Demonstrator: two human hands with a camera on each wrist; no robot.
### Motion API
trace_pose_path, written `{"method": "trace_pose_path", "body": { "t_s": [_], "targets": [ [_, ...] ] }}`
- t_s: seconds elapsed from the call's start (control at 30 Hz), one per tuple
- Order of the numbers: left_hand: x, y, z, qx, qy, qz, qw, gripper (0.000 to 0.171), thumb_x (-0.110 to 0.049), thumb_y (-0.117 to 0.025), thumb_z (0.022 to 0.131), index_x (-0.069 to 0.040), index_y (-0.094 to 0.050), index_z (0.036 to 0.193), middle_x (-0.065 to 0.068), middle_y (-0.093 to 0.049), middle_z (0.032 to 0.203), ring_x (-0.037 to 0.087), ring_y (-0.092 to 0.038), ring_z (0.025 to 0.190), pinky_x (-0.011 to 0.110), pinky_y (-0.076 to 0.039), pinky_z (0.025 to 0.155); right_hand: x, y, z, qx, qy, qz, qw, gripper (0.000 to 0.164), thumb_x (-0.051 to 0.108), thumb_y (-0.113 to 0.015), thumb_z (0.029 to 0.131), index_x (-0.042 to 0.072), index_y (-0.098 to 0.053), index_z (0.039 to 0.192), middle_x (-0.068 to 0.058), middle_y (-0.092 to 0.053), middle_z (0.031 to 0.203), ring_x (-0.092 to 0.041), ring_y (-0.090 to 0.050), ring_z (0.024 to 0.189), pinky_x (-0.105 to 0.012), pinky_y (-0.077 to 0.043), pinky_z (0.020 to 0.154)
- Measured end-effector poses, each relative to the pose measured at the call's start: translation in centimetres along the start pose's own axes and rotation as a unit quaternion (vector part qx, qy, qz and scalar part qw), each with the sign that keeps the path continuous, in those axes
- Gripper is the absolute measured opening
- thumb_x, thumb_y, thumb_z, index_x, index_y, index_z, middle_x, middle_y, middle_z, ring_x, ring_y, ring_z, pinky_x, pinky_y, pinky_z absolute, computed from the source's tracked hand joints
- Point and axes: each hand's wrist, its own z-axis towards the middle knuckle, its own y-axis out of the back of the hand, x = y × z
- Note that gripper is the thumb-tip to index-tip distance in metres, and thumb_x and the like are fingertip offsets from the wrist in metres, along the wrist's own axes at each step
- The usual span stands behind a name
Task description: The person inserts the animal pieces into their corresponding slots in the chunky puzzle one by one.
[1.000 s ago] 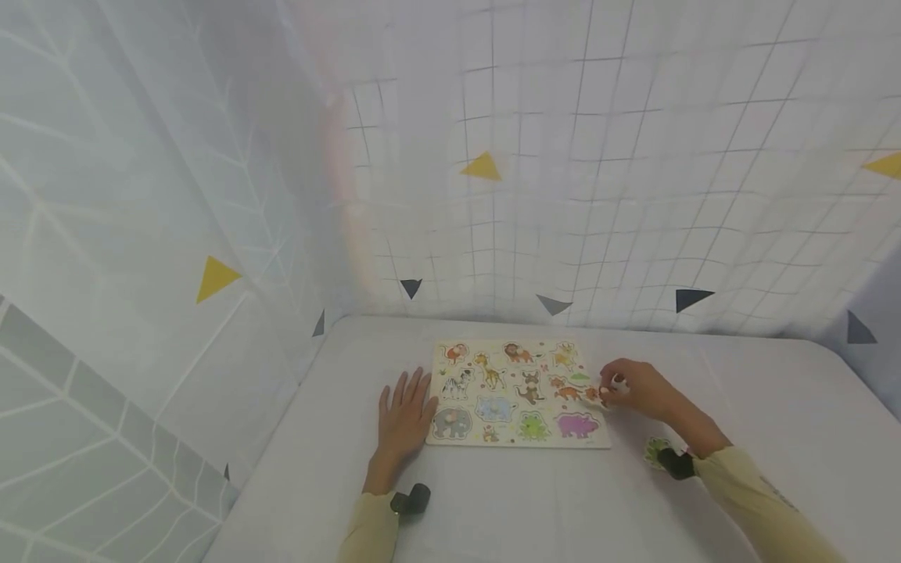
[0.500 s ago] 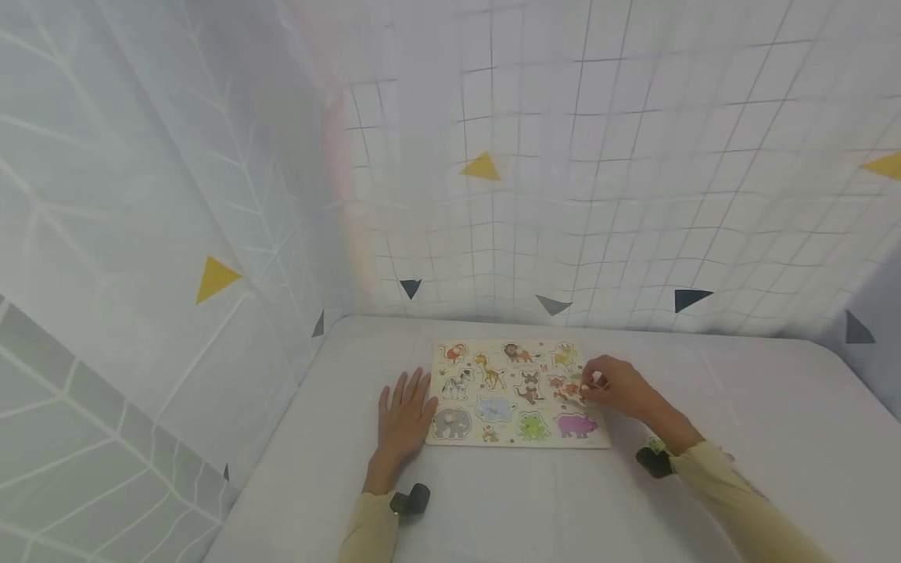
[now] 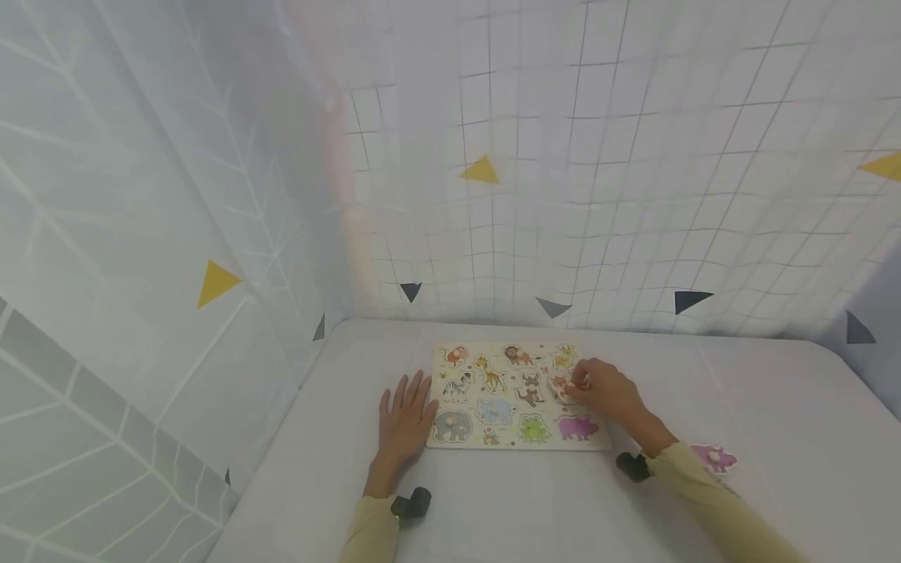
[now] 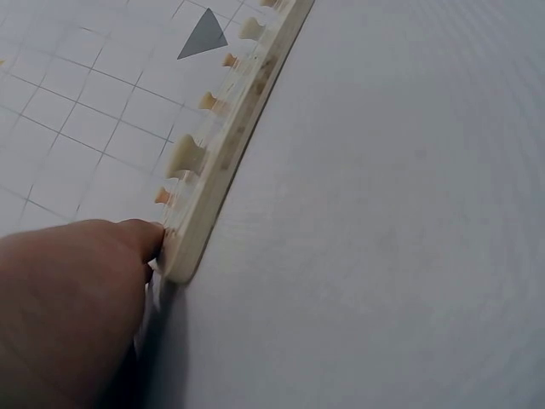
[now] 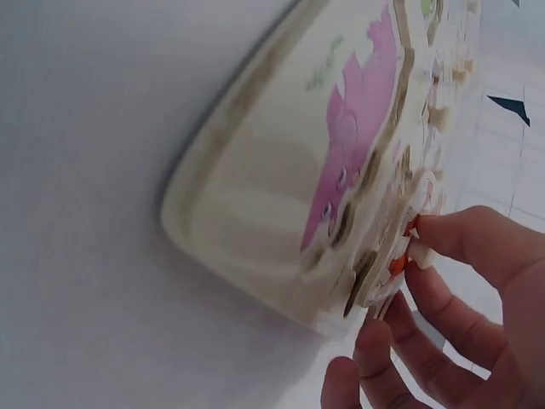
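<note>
A wooden animal puzzle board [image 3: 488, 350] lies flat on the white table, with knobbed pieces such as the elephant [image 3: 452, 426] and zebra [image 3: 457, 386]. Along its left edge rests my left hand [image 3: 406, 422], fingers straight and spread; in the left wrist view the thumb touches the board corner. My right hand [image 3: 608, 395] pinches an orange-and-white animal puzzle piece [image 5: 398, 260] by its knob. That piece is tilted over the right side of the board, above the purple hippo picture [image 5: 349, 136]. Fingers partly cover it in the head view.
A loose purple hippo piece [image 3: 715, 458] lies on the table [image 3: 521, 508] to the right, beside the right sleeve. Wrist cameras [image 3: 411, 503] sit on both forearms. A gridded white curtain [image 3: 549, 219] rises behind the table.
My right hand has moved left with the orange puzzle piece, from the board's right edge to over its picture. The sleeve now hides the green piece and uncovers the purple one. The left hand stays put.
</note>
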Motion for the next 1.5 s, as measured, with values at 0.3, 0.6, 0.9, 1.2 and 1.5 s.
{"method": "trace_pose_path", "body": {
  "t_s": [0.3, 0.6, 0.9, 1.2, 1.5],
  "targets": [
    [0.0, -0.1, 0.0, -0.002, -0.002, -0.001, 1.0, 0.057, -0.04, -0.039, 0.108, -0.015, -0.037, 0.159, 0.007, -0.031, 0.171, 0.036, -0.021, 0.16, 0.064, -0.01, 0.13, 0.7, -0.5, -0.3, 0.0, -0.023, -0.022, 1.0, 0.023, 0.029, -0.075, 0.094, 0.006, -0.069, 0.096, -0.008, -0.067, 0.093, -0.019, -0.056, 0.076, -0.029, -0.042, 0.059],
    [0.1, -0.2, 0.1, 0.0, 0.005, 0.009, 0.9999, 0.058, -0.043, -0.037, 0.109, -0.017, -0.035, 0.161, 0.005, -0.029, 0.172, 0.033, -0.019, 0.162, 0.062, -0.008, 0.132, 0.5, -1.0, -0.1, -0.012, -0.018, -0.037, 0.999, 0.022, 0.03, -0.075, 0.094, 0.009, -0.066, 0.092, -0.007, -0.063, 0.09, -0.019, -0.055, 0.075, -0.029, -0.041, 0.059],
    [0.1, -0.1, -0.1, -0.008, -0.008, 0.002, 0.9999, 0.058, -0.041, -0.037, 0.108, -0.013, -0.038, 0.159, 0.009, -0.032, 0.17, 0.037, -0.022, 0.159, 0.065, -0.01, 0.13, 0.6, -1.2, 0.0, -0.007, -0.021, -0.04, 0.999, 0.02, 0.027, -0.075, 0.093, 0.009, -0.068, 0.096, -0.009, -0.066, 0.094, -0.021, -0.056, 0.078, -0.033, -0.047, 0.062],
    [0.2, -0.5, 0.1, 0.005, 0.006, 0.01, 0.9999, 0.058, -0.044, -0.035, 0.109, -0.019, -0.033, 0.162, 0.002, -0.026, 0.173, 0.031, -0.017, 0.163, 0.061, -0.007, 0.132, 0.5, -0.8, -0.6, 0.009, -0.031, -0.042, 0.999, 0.018, 0.027, -0.072, 0.095, 0.01, -0.069, 0.099, -0.008, -0.066, 0.097, -0.02, -0.056, 0.077, -0.03, -0.044, 0.06],
    [0.2, -0.1, 0.0, 0.003, 0.003, 0.005, 1.0, 0.058, -0.041, -0.038, 0.108, -0.016, -0.036, 0.16, 0.006, -0.029, 0.171, 0.034, -0.019, 0.161, 0.063, -0.008, 0.131, -0.7, 0.7, -2.0, 0.026, -0.042, -0.047, 0.998, 0.017, 0.018, -0.067, 0.096, 0.007, -0.07, 0.108, -0.012, -0.071, 0.104, -0.024, -0.061, 0.084, -0.042, -0.054, 0.068]
  ]
}}
